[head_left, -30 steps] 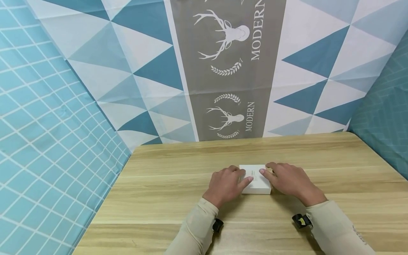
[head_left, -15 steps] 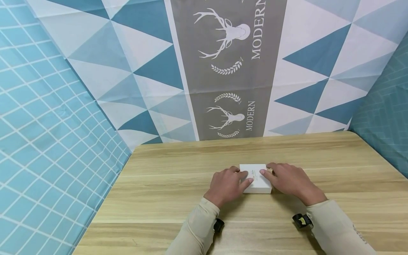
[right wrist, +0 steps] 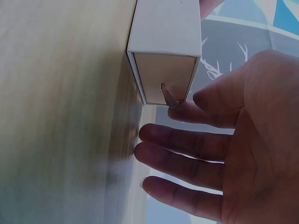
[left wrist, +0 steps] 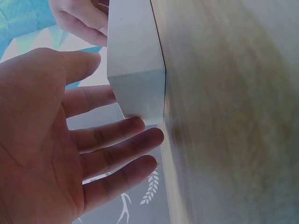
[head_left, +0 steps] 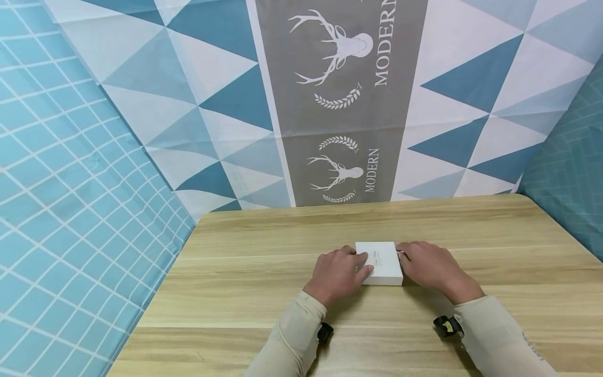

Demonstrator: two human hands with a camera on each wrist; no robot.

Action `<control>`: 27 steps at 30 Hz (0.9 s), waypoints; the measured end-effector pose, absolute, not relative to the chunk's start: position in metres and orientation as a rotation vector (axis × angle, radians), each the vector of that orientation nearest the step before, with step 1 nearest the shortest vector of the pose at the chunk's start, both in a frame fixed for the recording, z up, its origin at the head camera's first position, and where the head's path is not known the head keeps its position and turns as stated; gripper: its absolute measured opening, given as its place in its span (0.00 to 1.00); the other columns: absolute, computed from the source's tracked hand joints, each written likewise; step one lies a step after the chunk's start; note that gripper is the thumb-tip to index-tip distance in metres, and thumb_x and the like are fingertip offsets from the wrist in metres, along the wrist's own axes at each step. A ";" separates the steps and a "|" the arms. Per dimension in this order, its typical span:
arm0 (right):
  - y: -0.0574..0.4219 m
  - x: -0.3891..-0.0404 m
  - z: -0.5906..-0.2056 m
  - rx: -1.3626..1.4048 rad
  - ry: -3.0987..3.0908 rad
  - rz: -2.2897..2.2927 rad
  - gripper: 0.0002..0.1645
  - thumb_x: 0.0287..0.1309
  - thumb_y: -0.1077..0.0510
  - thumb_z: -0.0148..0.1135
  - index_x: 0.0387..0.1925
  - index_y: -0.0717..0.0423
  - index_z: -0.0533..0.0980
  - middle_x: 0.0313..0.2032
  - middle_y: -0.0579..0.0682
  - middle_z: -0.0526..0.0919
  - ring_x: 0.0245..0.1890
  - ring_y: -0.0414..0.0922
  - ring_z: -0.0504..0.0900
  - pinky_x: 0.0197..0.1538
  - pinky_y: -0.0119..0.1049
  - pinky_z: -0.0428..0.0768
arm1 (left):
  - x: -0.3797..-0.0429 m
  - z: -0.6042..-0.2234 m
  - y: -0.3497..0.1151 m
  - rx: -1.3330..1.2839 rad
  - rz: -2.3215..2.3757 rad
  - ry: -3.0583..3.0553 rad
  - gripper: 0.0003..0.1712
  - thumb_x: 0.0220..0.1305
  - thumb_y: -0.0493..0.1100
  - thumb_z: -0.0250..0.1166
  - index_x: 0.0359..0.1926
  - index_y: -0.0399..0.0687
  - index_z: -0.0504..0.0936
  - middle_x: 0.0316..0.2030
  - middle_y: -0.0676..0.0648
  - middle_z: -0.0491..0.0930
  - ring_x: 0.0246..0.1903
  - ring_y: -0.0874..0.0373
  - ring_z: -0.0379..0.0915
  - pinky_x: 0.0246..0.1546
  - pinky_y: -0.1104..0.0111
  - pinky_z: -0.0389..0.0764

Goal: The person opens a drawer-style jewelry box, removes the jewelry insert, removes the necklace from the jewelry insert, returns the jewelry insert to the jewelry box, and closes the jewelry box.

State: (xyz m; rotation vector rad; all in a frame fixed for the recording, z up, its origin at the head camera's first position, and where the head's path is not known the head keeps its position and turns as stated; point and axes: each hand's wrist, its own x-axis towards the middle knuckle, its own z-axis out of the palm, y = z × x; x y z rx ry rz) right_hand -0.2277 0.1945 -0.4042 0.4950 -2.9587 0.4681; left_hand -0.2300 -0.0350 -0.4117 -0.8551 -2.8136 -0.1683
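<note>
A flat white box (head_left: 383, 262) with small print on its lid lies on the wooden table. My left hand (head_left: 335, 275) is at its left end, thumb and index finger over the top. Seen from the left wrist, the fingers (left wrist: 110, 135) are nearly straight, the middle fingertip right at the box's end. At the opposite end, my right hand (head_left: 431, 266) pinches a small ribbon pull tab (right wrist: 168, 95) between thumb and index finger. This tab comes out of a slot in the recessed end panel (right wrist: 156, 70), framed by the outer sleeve. The other right fingers extend below, apart from the box.
The wooden table (head_left: 235, 298) spreads around the box on all sides. Behind it hangs a patterned cloth (head_left: 344, 120) with triangles and deer heads. A blue checked cloth (head_left: 70, 183) borders the left, a teal one (head_left: 570, 157) the right.
My right thumb has moved off the box top to its right end, where it now pinches the pull tab. The left hand keeps its place on the box.
</note>
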 end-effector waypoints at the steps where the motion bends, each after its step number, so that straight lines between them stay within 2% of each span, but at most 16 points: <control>1: 0.195 -0.228 -0.404 0.495 -2.959 0.468 0.14 0.69 0.58 0.54 0.48 0.56 0.83 0.38 0.51 0.85 0.28 0.44 0.75 0.30 0.45 0.74 | -0.230 -0.412 -0.035 -0.854 -0.169 -2.816 0.21 0.73 0.61 0.56 0.59 0.64 0.84 0.52 0.49 0.83 0.44 0.55 0.82 0.31 0.60 0.80; 12: 0.194 -0.229 -0.407 0.501 -2.953 0.469 0.12 0.68 0.59 0.55 0.44 0.55 0.84 0.34 0.48 0.83 0.25 0.43 0.70 0.28 0.42 0.70 | -0.230 -0.413 -0.034 -0.846 -0.226 -2.802 0.19 0.72 0.58 0.59 0.57 0.62 0.85 0.49 0.49 0.84 0.42 0.56 0.83 0.29 0.61 0.79; 16: 0.195 -0.230 -0.408 0.503 -2.941 0.468 0.11 0.68 0.58 0.56 0.43 0.54 0.84 0.34 0.47 0.83 0.25 0.43 0.70 0.28 0.41 0.70 | -0.229 -0.414 -0.033 -0.843 -0.211 -2.776 0.13 0.71 0.57 0.61 0.48 0.60 0.85 0.42 0.50 0.85 0.36 0.57 0.82 0.24 0.63 0.76; 20: 0.196 -0.230 -0.408 0.501 -2.932 0.461 0.11 0.67 0.58 0.58 0.42 0.52 0.85 0.35 0.48 0.84 0.26 0.43 0.71 0.28 0.41 0.70 | -0.229 -0.414 -0.032 -0.841 -0.180 -2.762 0.10 0.70 0.57 0.62 0.40 0.58 0.81 0.35 0.51 0.83 0.29 0.58 0.79 0.20 0.65 0.71; 23: 0.196 -0.231 -0.409 0.508 -2.926 0.466 0.10 0.66 0.59 0.58 0.40 0.51 0.85 0.34 0.47 0.84 0.25 0.42 0.71 0.28 0.41 0.70 | -0.229 -0.413 -0.031 -0.838 -0.159 -2.762 0.11 0.70 0.57 0.63 0.41 0.58 0.81 0.35 0.51 0.83 0.29 0.58 0.79 0.19 0.66 0.71; 27: 0.196 -0.231 -0.409 0.518 -2.923 0.470 0.08 0.66 0.59 0.59 0.35 0.49 0.84 0.30 0.44 0.81 0.24 0.42 0.69 0.27 0.40 0.69 | -0.228 -0.413 -0.031 -0.844 -0.129 -2.764 0.14 0.70 0.57 0.62 0.51 0.62 0.84 0.39 0.51 0.85 0.32 0.58 0.81 0.20 0.65 0.73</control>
